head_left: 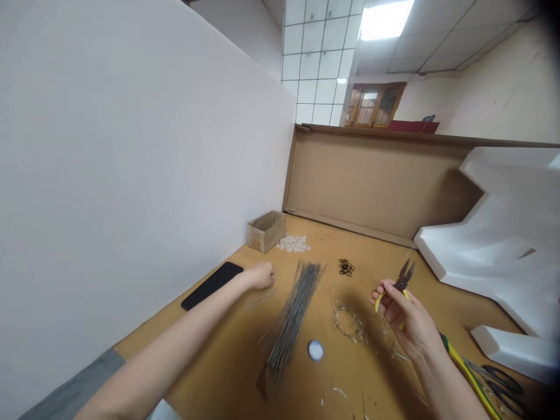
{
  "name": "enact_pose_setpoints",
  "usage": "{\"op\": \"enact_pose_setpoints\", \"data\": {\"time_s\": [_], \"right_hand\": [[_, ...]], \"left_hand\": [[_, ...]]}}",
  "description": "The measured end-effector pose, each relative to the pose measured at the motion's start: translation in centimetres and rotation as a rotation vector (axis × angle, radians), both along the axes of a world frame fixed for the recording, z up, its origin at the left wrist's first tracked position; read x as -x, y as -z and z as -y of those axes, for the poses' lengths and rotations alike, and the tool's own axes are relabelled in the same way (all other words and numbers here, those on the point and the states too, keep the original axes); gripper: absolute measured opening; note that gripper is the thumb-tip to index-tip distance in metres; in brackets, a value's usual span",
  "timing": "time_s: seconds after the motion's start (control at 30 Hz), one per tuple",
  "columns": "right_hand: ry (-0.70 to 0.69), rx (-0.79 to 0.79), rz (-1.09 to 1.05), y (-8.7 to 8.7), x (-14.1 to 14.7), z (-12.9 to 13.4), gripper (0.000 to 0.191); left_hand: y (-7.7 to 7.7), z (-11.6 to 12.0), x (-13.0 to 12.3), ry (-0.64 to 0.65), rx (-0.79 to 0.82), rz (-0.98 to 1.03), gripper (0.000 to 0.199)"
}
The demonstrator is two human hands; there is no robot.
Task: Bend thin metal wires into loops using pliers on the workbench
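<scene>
My left hand (261,275) is closed, low over the table beside a black flat object (212,285); whatever its fingers hold is too small to make out. Pliers (403,280) with yellow handles rest in my right hand (405,318), their dark jaws apart and pointing away from me. Between my hands lies a long bundle of thin grey wires (294,318). A small round blue-rimmed item (315,350) is right of the bundle. Beyond it is a loose ring of wire pieces (349,324).
An open cardboard box (266,232) stands by the white wall, beside a pile of small clear pieces (294,243). Black rings (346,268) lie mid-table. Scissors (503,382) and a yellow-green-handled tool (470,376) are at lower right. White foam (490,256) borders the right side.
</scene>
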State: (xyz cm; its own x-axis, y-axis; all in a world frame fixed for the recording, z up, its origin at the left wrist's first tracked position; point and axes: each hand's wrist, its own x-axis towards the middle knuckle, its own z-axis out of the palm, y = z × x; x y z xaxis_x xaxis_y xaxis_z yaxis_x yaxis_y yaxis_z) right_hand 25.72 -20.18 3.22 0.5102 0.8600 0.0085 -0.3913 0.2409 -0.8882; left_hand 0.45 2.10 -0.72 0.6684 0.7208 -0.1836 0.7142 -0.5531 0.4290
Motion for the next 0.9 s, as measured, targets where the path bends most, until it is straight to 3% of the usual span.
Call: {"op": "enact_pose_setpoints", "data": {"time_s": [0.2, 0.43, 0.73, 0.9], "right_hand": [[0.005, -0.024, 0.010, -0.2, 0.1, 0.2, 0.019], [0.004, -0.048, 0.006, -0.6, 0.0, 0.4, 0.018], [0.009, -0.049, 0.010, -0.3, -0.1, 0.3, 0.020], [-0.010, -0.044, 0.013, -0.3, 0.0, 0.4, 0.019]], "left_hand": [[1.4, 0.0, -0.4, 0.048, -0.104, -0.119, 0.014], [0.8, -0.1, -0.8, 0.084, -0.142, -0.236, 0.014], [1.0, 3.8, -0.9, 0.071, -0.267, -0.324, 0.021], [1.3, 3.9, -1.8, 0.055, -0.284, -0.303, 0.025]]}}
